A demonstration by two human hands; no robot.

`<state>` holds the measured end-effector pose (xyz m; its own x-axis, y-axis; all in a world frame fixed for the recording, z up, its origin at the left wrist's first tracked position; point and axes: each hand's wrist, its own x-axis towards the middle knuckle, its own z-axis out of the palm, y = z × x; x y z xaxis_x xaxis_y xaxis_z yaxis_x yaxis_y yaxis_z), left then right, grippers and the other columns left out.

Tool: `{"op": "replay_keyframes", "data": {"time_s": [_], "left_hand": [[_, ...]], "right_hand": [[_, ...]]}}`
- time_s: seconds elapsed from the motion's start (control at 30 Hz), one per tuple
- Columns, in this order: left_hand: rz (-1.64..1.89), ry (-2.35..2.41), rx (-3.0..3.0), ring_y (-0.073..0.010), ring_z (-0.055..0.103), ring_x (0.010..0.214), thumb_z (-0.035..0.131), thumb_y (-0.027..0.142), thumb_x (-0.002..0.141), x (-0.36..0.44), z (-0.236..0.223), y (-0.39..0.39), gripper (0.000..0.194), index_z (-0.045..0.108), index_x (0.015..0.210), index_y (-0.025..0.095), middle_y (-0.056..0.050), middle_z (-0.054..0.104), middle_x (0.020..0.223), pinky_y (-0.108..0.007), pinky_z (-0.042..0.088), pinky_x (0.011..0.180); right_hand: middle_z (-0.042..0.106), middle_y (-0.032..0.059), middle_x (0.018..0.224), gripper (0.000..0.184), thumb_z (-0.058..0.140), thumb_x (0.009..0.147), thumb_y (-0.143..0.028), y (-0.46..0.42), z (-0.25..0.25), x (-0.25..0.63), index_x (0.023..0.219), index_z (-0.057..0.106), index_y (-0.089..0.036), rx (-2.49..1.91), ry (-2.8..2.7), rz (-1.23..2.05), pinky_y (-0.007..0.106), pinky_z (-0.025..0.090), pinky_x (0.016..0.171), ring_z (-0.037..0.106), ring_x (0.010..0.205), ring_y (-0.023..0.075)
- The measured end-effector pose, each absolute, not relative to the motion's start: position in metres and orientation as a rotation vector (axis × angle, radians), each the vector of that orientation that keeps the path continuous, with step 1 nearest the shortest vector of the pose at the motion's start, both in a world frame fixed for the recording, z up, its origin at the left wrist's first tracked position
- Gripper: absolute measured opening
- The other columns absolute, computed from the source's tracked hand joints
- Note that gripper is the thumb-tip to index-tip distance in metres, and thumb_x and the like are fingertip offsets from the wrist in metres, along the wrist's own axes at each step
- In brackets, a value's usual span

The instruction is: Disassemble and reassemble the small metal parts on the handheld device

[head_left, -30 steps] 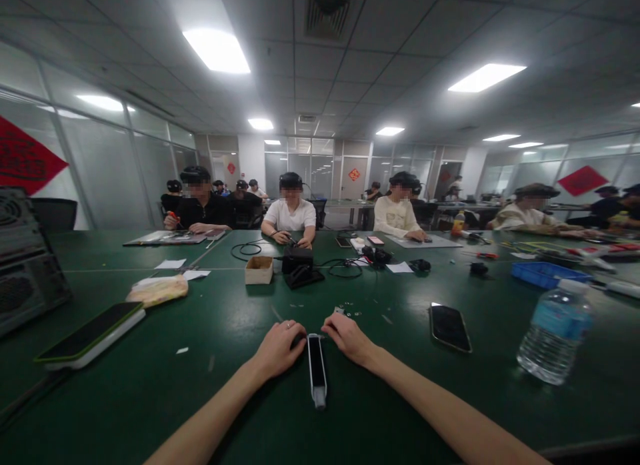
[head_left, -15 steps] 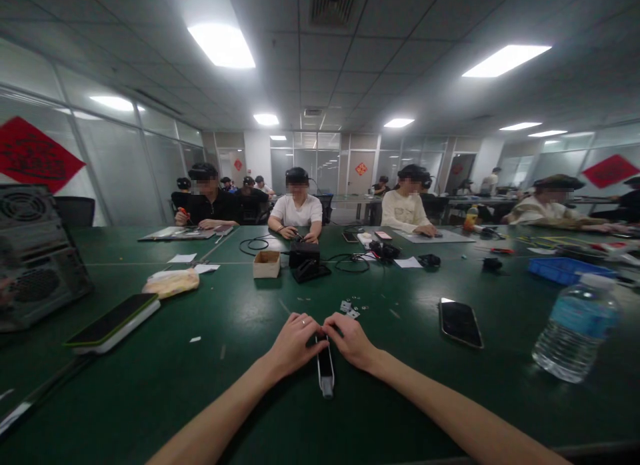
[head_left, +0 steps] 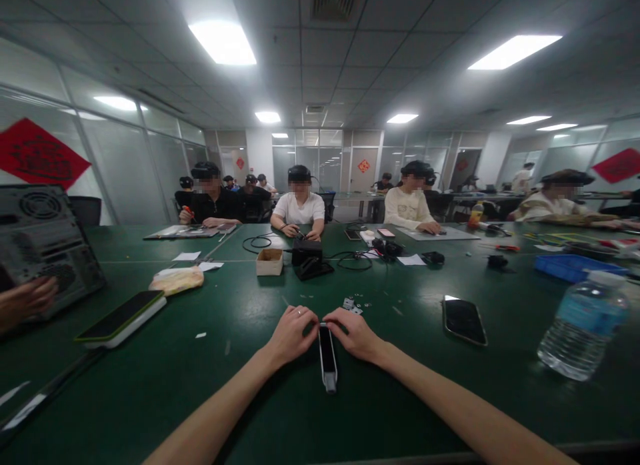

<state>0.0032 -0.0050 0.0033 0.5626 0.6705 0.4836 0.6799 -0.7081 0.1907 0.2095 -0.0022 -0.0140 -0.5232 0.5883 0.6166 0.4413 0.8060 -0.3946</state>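
A slim, elongated device with a black face and a light grey frame (head_left: 327,358) lies on the green table in front of me, its narrow grey end towards me. At its far left corner, the bent fingers and thumb of my left hand (head_left: 294,335), which wears a ring, close on the edge. My right hand (head_left: 356,333) pinches the far right corner in the same way. The fingers cover part of that far end. Just beyond my right hand lie small metal plates (head_left: 353,306) and several tiny parts.
On the right are a phone (head_left: 464,320), a water bottle (head_left: 580,325) and a blue tray (head_left: 575,268). A green-edged device (head_left: 123,317) and a computer case (head_left: 55,245), touched by another person's hand (head_left: 30,301), are left. A small box (head_left: 269,262) stands ahead; co-workers sit opposite.
My left thumb has drawn back from across the device, so more of its black face shows. My hands have parted slightly at the far end. Another person's hand has come in at the left.
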Motion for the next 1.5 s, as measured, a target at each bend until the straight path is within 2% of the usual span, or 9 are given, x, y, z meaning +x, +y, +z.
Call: {"op": "replay_keyframes", "data": {"time_s": [0.13,0.47,1.5], "left_hand": [[-0.769,-1.324,-2.858,-0.0181,0.056,0.083,0.046,0.023,0.088,-0.011,0.005,0.006,0.014,0.058,0.082,0.018,-0.003,0.062,0.084,-0.031,0.039,0.078],[-0.620,-1.364,-2.951,-0.0174,0.055,0.082,0.051,0.021,0.087,-0.019,-0.009,0.021,0.008,0.058,0.083,0.018,-0.002,0.061,0.084,-0.029,0.039,0.078],[-0.707,-1.363,-2.990,-0.0165,0.054,0.081,0.042,0.023,0.090,-0.017,-0.008,0.018,0.014,0.055,0.086,0.018,-0.002,0.059,0.086,-0.029,0.041,0.076]], "right_hand": [[0.063,0.0082,0.094,0.019,0.044,0.093,-0.024,0.007,-0.013,0.222,0.099,0.060,-0.016,-0.880,-2.213,0.159,0.034,0.048,0.080,0.058,0.087,0.0182],[0.063,0.0061,0.084,0.011,0.052,0.084,-0.017,0.013,-0.015,0.227,0.085,0.063,-0.015,-1.074,-2.396,0.138,0.033,0.047,0.075,0.056,0.079,0.0173],[0.062,0.0046,0.084,0.009,0.054,0.085,-0.018,0.019,-0.023,0.230,0.085,0.062,-0.017,-1.025,-2.391,0.186,0.031,0.046,0.073,0.055,0.077,0.0158]]}}
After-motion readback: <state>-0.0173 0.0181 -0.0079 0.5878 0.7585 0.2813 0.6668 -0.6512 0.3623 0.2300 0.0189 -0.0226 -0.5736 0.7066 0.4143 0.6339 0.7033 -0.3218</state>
